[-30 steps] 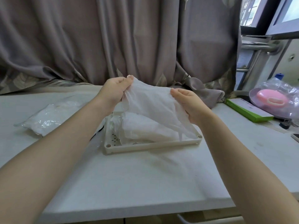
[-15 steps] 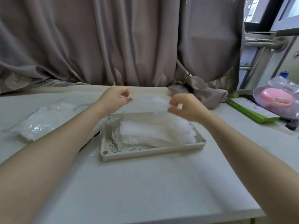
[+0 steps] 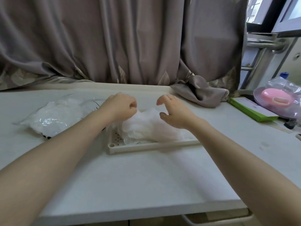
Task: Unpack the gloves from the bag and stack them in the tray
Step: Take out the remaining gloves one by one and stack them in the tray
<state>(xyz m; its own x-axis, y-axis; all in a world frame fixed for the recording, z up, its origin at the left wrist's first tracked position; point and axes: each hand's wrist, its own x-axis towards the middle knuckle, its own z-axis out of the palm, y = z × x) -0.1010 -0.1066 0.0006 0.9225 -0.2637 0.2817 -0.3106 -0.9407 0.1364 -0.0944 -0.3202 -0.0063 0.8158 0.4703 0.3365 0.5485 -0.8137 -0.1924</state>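
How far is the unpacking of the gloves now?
Done: a pile of gloves lies in the tray. In hand: nothing clearly; the left hand is curled, the right hand open above the pile. Left: the bag looks still full.

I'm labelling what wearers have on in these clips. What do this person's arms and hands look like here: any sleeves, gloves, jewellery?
Both forearms are bare as far as the frame shows: no sleeves, no watch or wristband. Neither the left hand nor the right hand wears a glove. The only item worn is a thin ring on a finger of the right hand.
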